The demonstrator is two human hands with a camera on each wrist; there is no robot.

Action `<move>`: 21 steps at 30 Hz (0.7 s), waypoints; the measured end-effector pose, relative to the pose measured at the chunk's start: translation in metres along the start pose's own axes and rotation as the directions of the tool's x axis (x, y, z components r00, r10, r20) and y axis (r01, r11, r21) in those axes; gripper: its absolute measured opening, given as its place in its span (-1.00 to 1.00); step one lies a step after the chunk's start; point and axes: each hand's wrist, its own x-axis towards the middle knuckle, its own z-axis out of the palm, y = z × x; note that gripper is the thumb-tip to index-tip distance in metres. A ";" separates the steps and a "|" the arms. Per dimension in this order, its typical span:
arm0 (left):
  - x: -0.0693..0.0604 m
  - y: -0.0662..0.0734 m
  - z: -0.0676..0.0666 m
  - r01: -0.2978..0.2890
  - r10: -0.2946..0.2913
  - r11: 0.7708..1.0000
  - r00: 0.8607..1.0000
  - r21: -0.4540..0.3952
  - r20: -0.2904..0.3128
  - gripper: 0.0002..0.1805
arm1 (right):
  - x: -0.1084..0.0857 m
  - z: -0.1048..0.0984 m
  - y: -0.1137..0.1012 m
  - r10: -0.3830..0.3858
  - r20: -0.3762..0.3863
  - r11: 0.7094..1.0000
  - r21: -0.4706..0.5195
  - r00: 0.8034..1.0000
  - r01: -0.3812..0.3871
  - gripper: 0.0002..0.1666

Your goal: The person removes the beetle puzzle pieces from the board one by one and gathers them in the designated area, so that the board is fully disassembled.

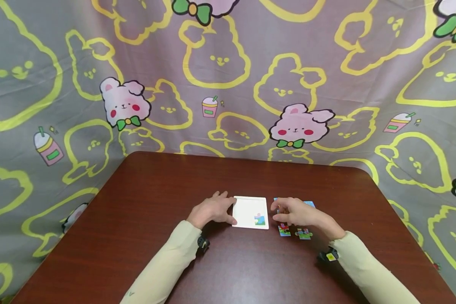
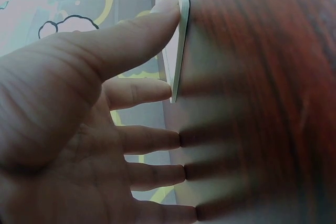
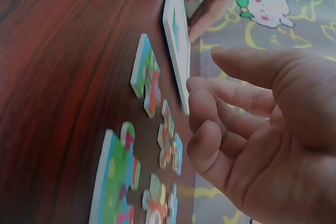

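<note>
A white square puzzle tray point(image 1: 247, 211) lies on the table, with one jigsaw piece point(image 1: 260, 220) in its near right corner. My left hand point(image 1: 213, 210) rests at the tray's left side, its thumb on the edge. In the left wrist view that hand's fingers point(image 2: 152, 176) are straight, their tips down at the table. Over the loose pieces to the right of the tray hovers my right hand point(image 1: 298, 212), fingers loosely bent and nothing visible between them. Below it lie a red-and-green piece point(image 1: 284, 230) and another colourful piece point(image 1: 304, 234); the hand partly hides others.
The dark brown wooden table point(image 1: 167, 181) extends around the tray and pieces. Behind it hangs a grey cloth point(image 1: 228, 126) printed with yellow outlines and rabbit faces. In the right wrist view, several loose pieces point(image 3: 113, 177) lie close together near the tray.
</note>
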 end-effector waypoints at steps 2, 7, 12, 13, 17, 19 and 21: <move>0.000 0.000 0.000 -0.002 0.002 1.000 1.000 0.000 0.001 -0.19 | 0.004 0.003 -0.002 -0.001 0.005 1.000 -0.010 1.000 0.001 -0.70; -0.002 0.001 0.001 -0.004 0.004 1.000 1.000 -0.010 -0.001 -0.19 | 0.012 0.008 -0.006 -0.018 0.012 1.000 -0.022 1.000 0.019 -0.73; -0.002 0.001 0.000 -0.006 0.006 1.000 1.000 -0.012 -0.005 -0.19 | 0.017 0.012 -0.011 -0.002 0.054 0.997 -0.077 0.999 0.006 -0.67; -0.002 0.001 -0.001 -0.006 0.006 1.000 1.000 -0.010 -0.006 -0.19 | 0.018 0.013 -0.012 0.006 0.061 0.996 -0.092 0.998 0.000 -0.65; -0.002 0.001 -0.002 -0.008 0.008 1.000 1.000 -0.006 -0.003 -0.19 | 0.020 0.017 -0.016 0.039 0.080 0.993 -0.117 0.996 -0.029 -0.59; -0.002 0.001 -0.002 -0.013 0.013 1.000 1.000 -0.006 -0.003 -0.19 | 0.021 0.019 -0.019 0.058 0.081 0.992 -0.116 0.995 -0.048 -0.60; -0.002 0.001 -0.002 -0.017 0.017 1.000 1.000 -0.003 -0.004 -0.20 | 0.022 0.021 -0.020 0.067 0.077 0.991 -0.122 0.995 -0.057 -0.65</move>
